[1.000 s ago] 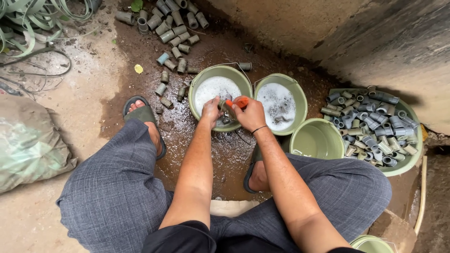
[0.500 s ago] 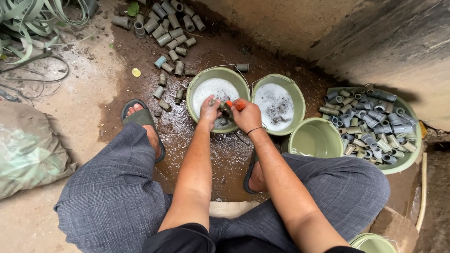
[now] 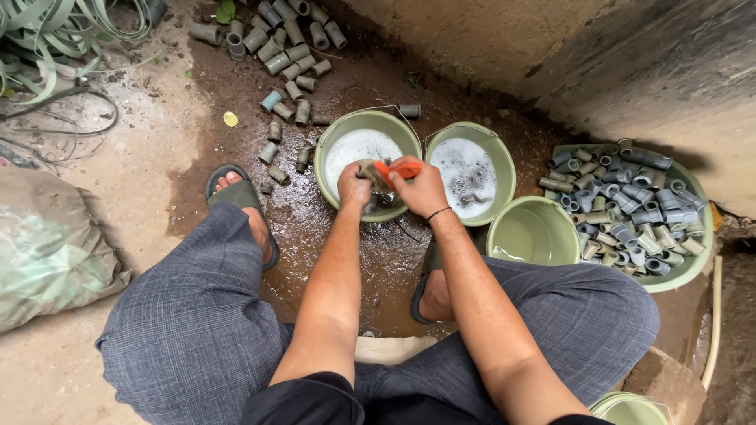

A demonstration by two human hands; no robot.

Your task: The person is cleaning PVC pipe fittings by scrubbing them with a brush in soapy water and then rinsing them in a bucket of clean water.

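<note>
Both hands meet at frame centre over the soapy pale-green plastic bucket (image 3: 328,153). Left hand (image 3: 353,187) is closed around a small grey plastic pipe fitting (image 3: 376,182); right hand (image 3: 423,189) grips an orange-handled brush (image 3: 405,168), bristles hidden, probably on the fitting. Fitting looks light, rigid, soap-slick; best pinched across its barrel. Grey fittings heaped in green basin (image 3: 683,271), right.

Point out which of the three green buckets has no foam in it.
The nearest bucket, on the right beside the basin of grey pipe fittings. It shows a bare green inside, while the left bucket under the hands and the middle bucket hold white suds.
</note>
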